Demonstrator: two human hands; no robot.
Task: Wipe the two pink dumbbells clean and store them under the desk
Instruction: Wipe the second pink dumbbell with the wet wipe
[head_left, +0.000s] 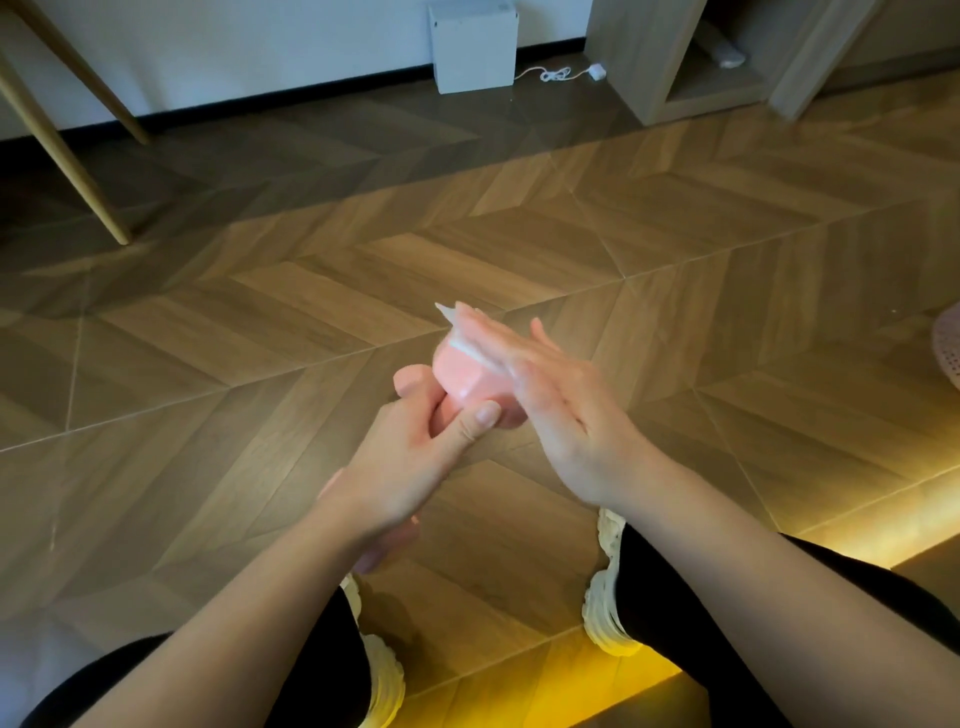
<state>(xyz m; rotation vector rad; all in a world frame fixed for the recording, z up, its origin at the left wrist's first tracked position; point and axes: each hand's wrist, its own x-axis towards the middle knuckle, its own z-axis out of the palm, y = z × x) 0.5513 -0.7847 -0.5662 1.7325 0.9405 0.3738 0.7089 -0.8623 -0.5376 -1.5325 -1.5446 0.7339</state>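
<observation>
My left hand (410, 457) grips the handle of a pink dumbbell (465, 376), held in front of me above the floor with one head pointing up and away. The lower head peeks out under my left wrist. My right hand (550, 410) lies flat with straight fingers on the upper head, pressing a white wipe (457, 325) against it. Only the wipe's edges show past my fingers. A second dumbbell is not in view.
Wooden desk legs (67, 156) stand at the far left over shaded floor. A white box (472, 47) with a cable sits by the back wall, a wooden shelf unit (691, 67) at the right. My knees and white shoes (608, 587) are below. A pink object (948, 343) lies at the right edge.
</observation>
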